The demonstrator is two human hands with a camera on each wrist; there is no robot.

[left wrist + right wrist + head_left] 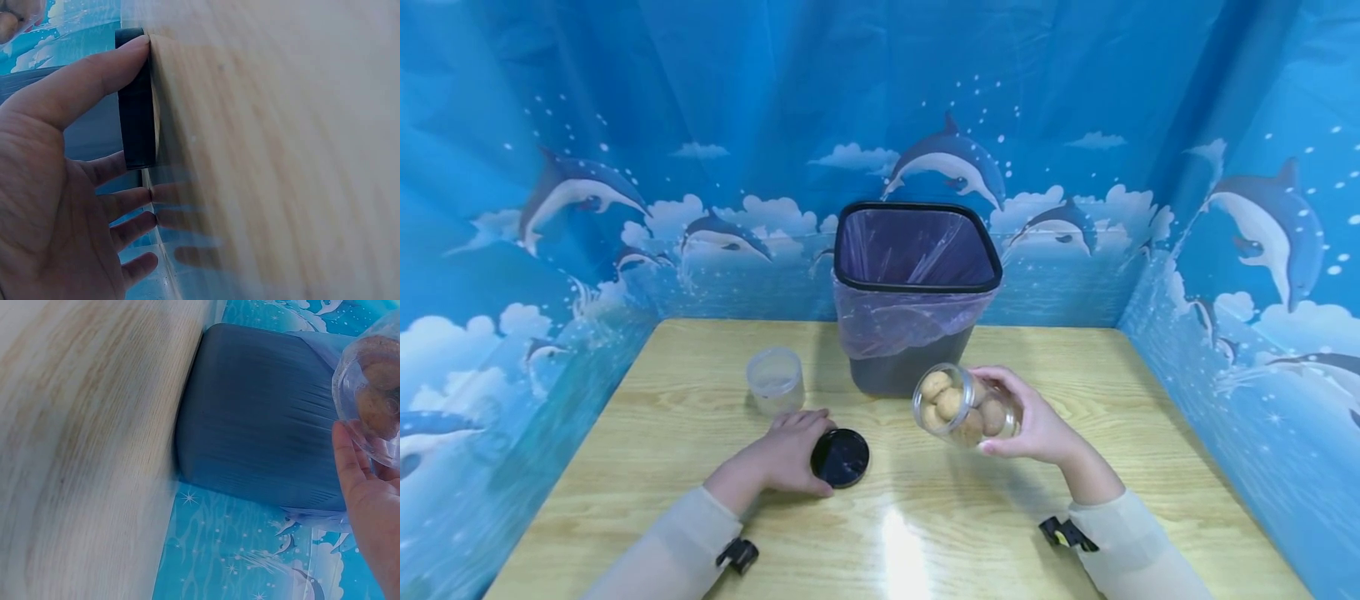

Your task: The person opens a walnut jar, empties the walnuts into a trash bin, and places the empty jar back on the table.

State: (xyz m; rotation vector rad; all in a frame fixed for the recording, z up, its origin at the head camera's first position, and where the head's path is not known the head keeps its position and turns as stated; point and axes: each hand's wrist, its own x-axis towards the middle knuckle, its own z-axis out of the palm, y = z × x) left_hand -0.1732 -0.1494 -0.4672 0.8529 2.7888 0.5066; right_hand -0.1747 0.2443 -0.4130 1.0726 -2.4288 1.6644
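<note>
In the head view my left hand (792,452) rests low at the tabletop, thumb and index finger pinching a round black lid (841,457) by its edge. The left wrist view shows the lid (136,103) between thumb and index finger, the other fingers spread near the table surface. My right hand (1036,423) grips a clear plastic jar (972,410) from its base end, holding it above the table. The jar is tipped on its side, its mouth facing left. Several round tan walnut-like pieces (948,403) lie inside it.
A dark bin (891,377) lined with a purple bag (887,321) stands at the table's back, just behind the jar. A clear plastic container (775,382) stands beyond my left hand. Dolphin-print curtain (745,108) surrounds the wooden table (677,400) at back and sides.
</note>
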